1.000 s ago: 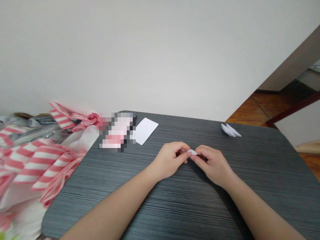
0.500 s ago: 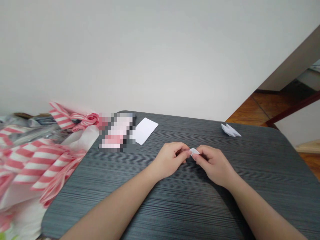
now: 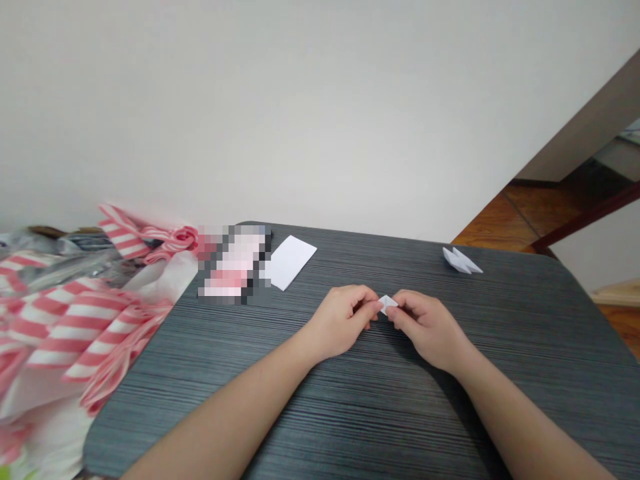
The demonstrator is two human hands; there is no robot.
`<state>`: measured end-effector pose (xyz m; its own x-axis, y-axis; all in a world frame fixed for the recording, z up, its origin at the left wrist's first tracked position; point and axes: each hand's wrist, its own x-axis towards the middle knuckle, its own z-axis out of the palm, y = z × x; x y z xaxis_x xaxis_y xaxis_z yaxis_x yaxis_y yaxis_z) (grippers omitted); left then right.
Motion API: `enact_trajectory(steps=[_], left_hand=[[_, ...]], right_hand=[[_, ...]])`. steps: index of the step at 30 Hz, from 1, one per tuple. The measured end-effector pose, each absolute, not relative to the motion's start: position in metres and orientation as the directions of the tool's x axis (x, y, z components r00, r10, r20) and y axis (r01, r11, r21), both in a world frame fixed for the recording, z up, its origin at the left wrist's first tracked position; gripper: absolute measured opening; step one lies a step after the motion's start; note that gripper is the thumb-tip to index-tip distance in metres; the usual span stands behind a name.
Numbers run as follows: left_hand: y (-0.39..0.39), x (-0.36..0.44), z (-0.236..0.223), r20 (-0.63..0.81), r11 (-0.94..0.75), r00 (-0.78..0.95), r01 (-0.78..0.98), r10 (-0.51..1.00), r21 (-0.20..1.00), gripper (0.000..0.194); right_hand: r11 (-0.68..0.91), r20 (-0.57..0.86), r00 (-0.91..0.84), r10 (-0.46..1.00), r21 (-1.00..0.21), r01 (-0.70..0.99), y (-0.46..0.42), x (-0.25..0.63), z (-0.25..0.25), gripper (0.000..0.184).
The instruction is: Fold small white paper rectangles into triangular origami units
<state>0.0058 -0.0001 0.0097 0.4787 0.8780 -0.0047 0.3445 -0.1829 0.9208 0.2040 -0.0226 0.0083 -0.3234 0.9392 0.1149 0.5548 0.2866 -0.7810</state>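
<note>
Between my two hands is a small folded piece of white paper (image 3: 387, 304), with a crease showing down its middle. My left hand (image 3: 345, 319) pinches its left edge between thumb and fingers. On the other side, my right hand (image 3: 426, 327) has the right edge pinched the same way. Both hands are close together over the dark table, and their fingers hide the paper's ends. Farther back on the right lies a folded white paper shape (image 3: 462, 261) with pointed ends. A flat stack or sheet of white paper (image 3: 293, 262) rests beyond my left hand.
A phone-like item (image 3: 233, 261), blurred by pixels, lies at the back left of the dark wood-grain table (image 3: 350, 413). Red-and-white striped cloth (image 3: 85, 327) is heaped beside the table's left edge. A pale wall (image 3: 300, 120) rises behind the table.
My right thumb has shifted very slightly on the folded paper. Both hands otherwise stay in place, and the other things have not moved.
</note>
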Motion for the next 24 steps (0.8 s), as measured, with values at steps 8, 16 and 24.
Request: enact_trajectory(steps=[8, 16, 24], left_hand=[[-0.0009, 0.0053, 0.0078, 0.022, -0.219, 0.498, 0.341, 0.867, 0.914, 0.026], [-0.0001, 0.0045, 0.0096, 0.046, -0.259, 0.511, 0.354, 0.858, 0.899, 0.027], [0.0001, 0.005, 0.011, 0.046, -0.272, 0.519, 0.367, 0.853, 0.89, 0.026]], right_hand=[[0.3, 0.106, -0.36, 0.927, -0.786, 0.541, -0.0235, 0.2028, 0.013, 0.024], [0.315, 0.118, -0.367, 0.923, -0.779, 0.543, -0.0243, 0.2008, 0.0082, 0.022], [0.312, 0.093, -0.388, 0.917, -0.774, 0.551, -0.0239, 0.2005, 0.0125, 0.022]])
